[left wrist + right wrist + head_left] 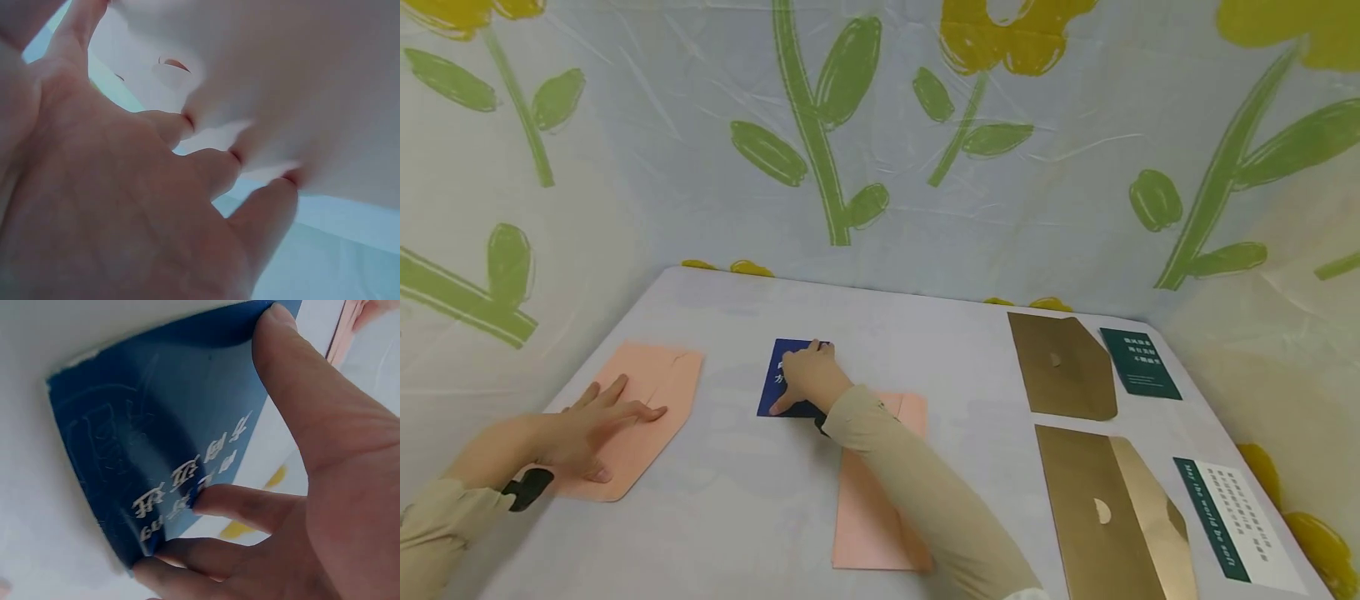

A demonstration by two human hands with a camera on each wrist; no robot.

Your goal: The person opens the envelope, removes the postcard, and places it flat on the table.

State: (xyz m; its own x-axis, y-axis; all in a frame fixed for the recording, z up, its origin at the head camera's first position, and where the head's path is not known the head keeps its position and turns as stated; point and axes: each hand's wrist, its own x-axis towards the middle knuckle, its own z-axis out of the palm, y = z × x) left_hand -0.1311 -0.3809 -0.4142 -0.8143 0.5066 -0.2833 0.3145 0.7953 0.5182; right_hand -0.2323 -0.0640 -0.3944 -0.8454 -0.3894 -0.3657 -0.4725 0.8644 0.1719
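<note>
My left hand rests with spread fingers on a pink envelope at the table's left. In the left wrist view its fingertips press the pale paper, near a small curved slit. My right hand holds a dark blue card at mid-table, thumb near one edge and fingers toward the opposite edge. White characters cross the blue card, which bows slightly in the right wrist view. A second pink envelope lies partly hidden under the right forearm.
Two gold envelopes, one farther back and one nearer, lie on the right. Beside them are a dark green card and a white card with a green band. A flower-printed curtain surrounds the white table.
</note>
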